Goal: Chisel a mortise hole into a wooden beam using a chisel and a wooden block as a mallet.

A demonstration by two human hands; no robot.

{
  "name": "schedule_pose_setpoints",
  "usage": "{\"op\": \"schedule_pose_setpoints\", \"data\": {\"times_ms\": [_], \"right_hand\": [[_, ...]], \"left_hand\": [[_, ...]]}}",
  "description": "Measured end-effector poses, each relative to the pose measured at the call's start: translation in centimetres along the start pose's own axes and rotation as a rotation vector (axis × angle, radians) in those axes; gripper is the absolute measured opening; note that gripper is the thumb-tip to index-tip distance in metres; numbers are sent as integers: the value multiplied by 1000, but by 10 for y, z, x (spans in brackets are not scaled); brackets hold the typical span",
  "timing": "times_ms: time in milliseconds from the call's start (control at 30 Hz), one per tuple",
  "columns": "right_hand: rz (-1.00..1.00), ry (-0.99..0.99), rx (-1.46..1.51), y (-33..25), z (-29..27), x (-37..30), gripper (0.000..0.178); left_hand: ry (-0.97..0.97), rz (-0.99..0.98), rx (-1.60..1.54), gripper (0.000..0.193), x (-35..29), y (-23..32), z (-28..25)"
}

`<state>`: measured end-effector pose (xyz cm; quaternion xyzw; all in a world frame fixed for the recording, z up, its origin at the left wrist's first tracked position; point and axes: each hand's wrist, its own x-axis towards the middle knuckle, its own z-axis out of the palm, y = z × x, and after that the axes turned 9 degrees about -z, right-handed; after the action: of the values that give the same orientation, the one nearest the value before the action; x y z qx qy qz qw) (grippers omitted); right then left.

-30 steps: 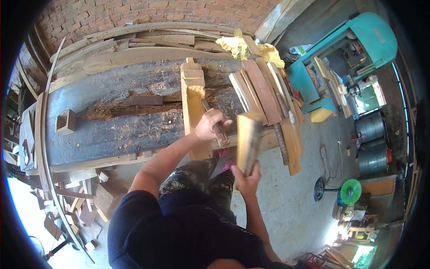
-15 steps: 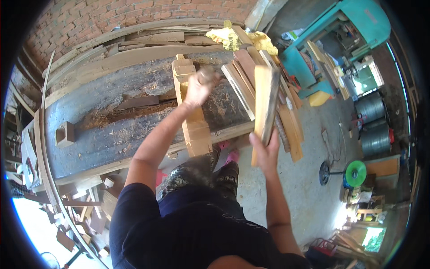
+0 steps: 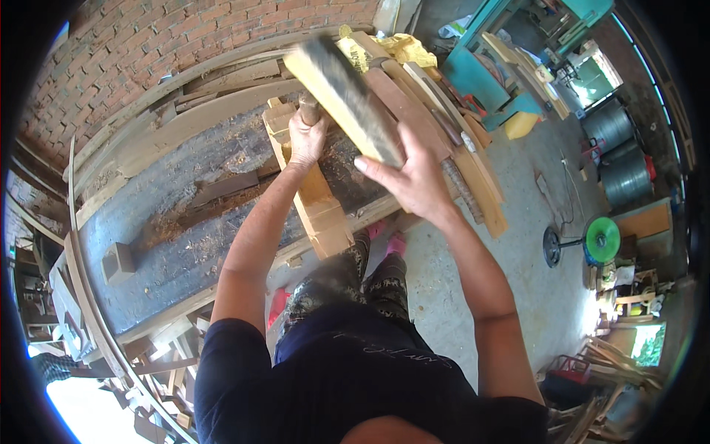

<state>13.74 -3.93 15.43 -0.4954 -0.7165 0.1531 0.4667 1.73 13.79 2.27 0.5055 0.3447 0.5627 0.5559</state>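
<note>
My left hand (image 3: 305, 140) is closed round a short, round wooden tool handle (image 3: 308, 111), whose lower end is hidden. It is beside the upper part of a pale, notched wooden beam (image 3: 319, 198) that lies across the dark workbench. My right hand (image 3: 418, 181) grips the near end of a thick wooden block (image 3: 347, 103), its thumb spread along one side. One face of the block is pale yellow and another is dark and stained. Motion blurs its far end, raised to the right of the tool handle.
Wood shavings and a small hollow wooden block (image 3: 117, 263) lie on the workbench (image 3: 174, 285). Stacked boards (image 3: 473, 181) are on the right, by a teal machine (image 3: 473, 74). A green fan (image 3: 600, 238) stands on the floor. Offcuts are piled at lower left.
My right hand has swung the block left and up, tilting its far end toward the tool handle. My left hand has shifted slightly left with the handle. The whole view has turned a little.
</note>
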Motion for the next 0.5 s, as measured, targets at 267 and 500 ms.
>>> {"op": "schedule_pose_setpoints", "data": {"times_ms": [267, 500], "right_hand": [[179, -116, -187, 23, -2, 22, 57], [-250, 232, 18, -49, -26, 71, 70]], "left_hand": [[21, 32, -45, 17, 10, 14, 21], [5, -74, 141, 19, 20, 13, 15]]}}
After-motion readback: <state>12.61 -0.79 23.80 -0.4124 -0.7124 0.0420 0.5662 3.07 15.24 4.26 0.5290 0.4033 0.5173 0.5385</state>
